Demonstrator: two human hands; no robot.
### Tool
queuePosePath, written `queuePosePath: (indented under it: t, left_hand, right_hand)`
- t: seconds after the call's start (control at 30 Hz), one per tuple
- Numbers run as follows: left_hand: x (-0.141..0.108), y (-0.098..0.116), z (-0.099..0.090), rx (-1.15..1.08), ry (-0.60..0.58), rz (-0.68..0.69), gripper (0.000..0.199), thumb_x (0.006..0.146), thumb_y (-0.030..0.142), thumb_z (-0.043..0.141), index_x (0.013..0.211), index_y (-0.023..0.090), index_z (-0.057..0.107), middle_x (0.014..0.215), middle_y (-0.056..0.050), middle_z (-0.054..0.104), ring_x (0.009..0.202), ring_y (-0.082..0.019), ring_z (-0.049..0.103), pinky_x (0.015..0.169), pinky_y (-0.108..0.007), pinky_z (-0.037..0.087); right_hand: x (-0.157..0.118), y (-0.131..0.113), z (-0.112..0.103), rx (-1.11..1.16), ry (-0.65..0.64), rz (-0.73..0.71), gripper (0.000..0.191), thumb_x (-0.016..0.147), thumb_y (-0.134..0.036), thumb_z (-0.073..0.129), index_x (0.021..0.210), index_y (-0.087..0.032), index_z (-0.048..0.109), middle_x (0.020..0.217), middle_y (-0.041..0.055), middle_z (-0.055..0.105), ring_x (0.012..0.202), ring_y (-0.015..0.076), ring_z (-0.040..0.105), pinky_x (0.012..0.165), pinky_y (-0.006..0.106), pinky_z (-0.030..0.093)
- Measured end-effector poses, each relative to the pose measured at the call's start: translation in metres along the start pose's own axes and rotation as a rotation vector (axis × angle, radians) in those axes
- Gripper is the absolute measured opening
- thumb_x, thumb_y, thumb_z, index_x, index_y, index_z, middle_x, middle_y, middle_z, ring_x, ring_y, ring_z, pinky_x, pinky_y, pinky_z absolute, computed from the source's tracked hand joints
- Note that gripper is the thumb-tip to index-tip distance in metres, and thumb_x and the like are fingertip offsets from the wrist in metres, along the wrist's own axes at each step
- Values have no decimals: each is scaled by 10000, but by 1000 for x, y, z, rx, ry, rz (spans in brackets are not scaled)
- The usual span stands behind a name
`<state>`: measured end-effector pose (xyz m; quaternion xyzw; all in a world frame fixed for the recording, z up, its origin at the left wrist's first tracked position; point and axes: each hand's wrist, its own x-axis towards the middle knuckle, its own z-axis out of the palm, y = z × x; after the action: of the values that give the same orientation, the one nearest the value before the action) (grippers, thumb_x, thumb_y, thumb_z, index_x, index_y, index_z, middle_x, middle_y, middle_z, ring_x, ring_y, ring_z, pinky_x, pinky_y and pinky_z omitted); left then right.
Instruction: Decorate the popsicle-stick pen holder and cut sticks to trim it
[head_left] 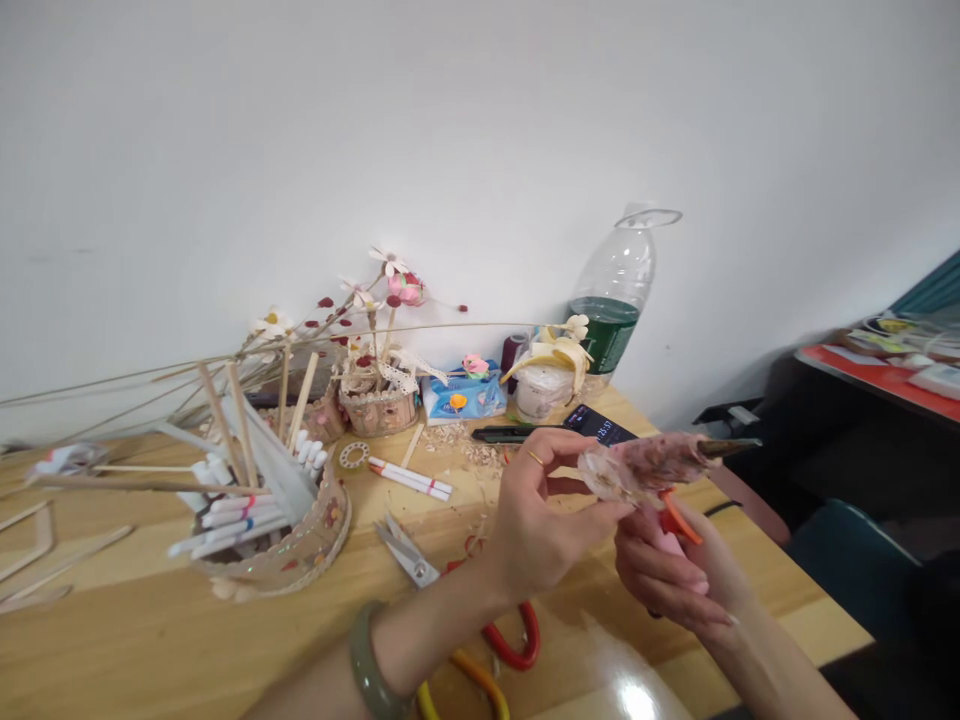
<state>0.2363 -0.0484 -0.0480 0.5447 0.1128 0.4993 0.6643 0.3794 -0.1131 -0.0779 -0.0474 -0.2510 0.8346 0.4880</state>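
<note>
My right hand (667,580) is wrapped round the handle of a pink glue gun (660,465) with an orange trigger. The gun's body is stained brown, and its dark tip points right. Against the gun's left end, my left hand (551,510) pinches a crumpled translucent piece (604,475); whether it is joined to the gun I cannot tell. Below my left forearm lie scissors (416,570) with open blades and red and yellow handles. A dark phone (596,425) rests just behind my hands.
A decorated basket (319,545) holding sticks and white pens stands at left. Behind are a flower basket (379,410), a blue tissue pack (480,395), banana peel (555,355) and a large bottle (615,290). Wood shavings (480,455) and white pens (409,480) lie mid-table.
</note>
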Motion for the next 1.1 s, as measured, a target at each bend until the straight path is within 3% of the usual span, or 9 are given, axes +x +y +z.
queuePosePath:
  t: [0.27, 0.63, 0.9, 1.0, 1.1]
  left_hand:
    - [-3, 6, -1, -51, -33, -96, 365, 651, 181, 748, 969, 173, 571, 984, -49, 626, 874, -149, 620, 818, -284, 501]
    - [-1, 11, -2, -72, -4, -180, 400, 603, 217, 781, 952, 161, 593, 867, -38, 663, 780, -145, 630, 761, -275, 502]
    - [1, 8, -4, -108, -32, -185, 410, 627, 212, 765, 994, 169, 588, 819, -38, 666, 784, -155, 627, 735, -274, 499]
    - [3, 6, -5, -126, -76, -188, 384, 669, 206, 733, 1017, 178, 575, 899, -48, 659, 843, -155, 620, 788, -288, 490]
    - [6, 3, -6, -94, -89, -204, 406, 667, 178, 731, 1033, 185, 555, 953, -49, 647, 863, -148, 617, 798, -286, 491]
  right_hand:
    - [1, -8, 15, -152, 140, 15, 361, 871, -439, 542, 664, -169, 418, 460, -104, 307, 268, -23, 63, 224, 43, 121]
    - [3, -6, 15, -259, 204, 28, 432, 854, -495, 537, 623, -182, 351, 427, -109, 266, 251, -12, 60, 219, 77, 91]
    - [3, -6, 17, -321, 318, 15, 446, 822, -512, 560, 605, -185, 348, 404, -103, 269, 261, 0, 67, 228, 95, 89]
    - [3, -7, 19, -351, 388, 4, 424, 812, -505, 562, 599, -184, 384, 394, -90, 283, 272, 12, 107, 240, 101, 136]
    - [4, -7, 23, -392, 484, -29, 412, 798, -508, 584, 615, -168, 440, 453, -63, 352, 329, 18, 237, 315, 103, 243]
